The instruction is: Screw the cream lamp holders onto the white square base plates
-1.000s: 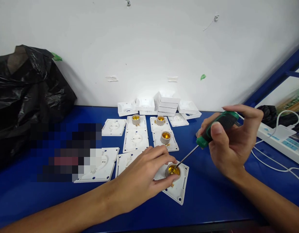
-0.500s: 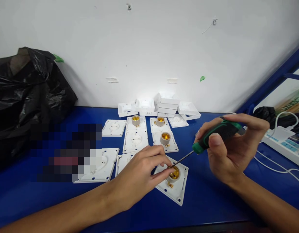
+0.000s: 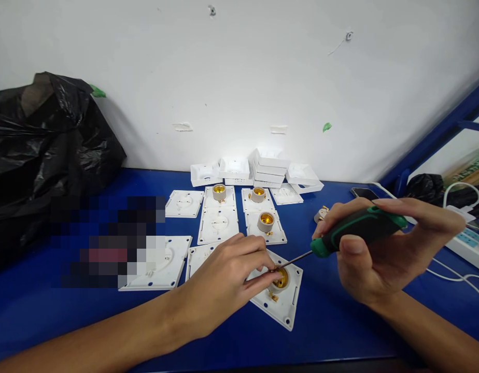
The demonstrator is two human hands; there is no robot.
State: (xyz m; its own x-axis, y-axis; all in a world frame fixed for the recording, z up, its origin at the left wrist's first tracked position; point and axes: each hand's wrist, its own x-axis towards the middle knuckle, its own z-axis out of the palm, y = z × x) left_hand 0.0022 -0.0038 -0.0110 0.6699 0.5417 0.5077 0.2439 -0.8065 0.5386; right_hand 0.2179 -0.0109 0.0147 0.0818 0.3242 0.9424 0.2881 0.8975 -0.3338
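My right hand (image 3: 375, 254) is closed around the green-and-black handle of a screwdriver (image 3: 356, 233). Its thin shaft slants down to the left, with the tip at my left fingertips. My left hand (image 3: 235, 282) pinches thumb and fingers together at that tip, over the rim of a lamp socket (image 3: 281, 284) with a brass-coloured lining. Whatever small piece may sit between these fingers is hidden. The socket stands on a square white plate (image 3: 280, 308), turned cornerwise near the table's front edge. My left hand covers part of this plate.
Behind my hands lie several white plates (image 3: 218, 230), some bearing lamp sockets (image 3: 266, 221). White boxes (image 3: 268, 171) are stacked by the wall. A loose socket (image 3: 321, 214), a phone (image 3: 364, 193) and a power strip (image 3: 470, 241) are at right; a black bag (image 3: 56, 155) at left.
My right hand and the screwdriver handle have shifted right, and the shaft lies flatter. The loose socket and the phone have come into sight. My left fingers have moved slightly over the socket.
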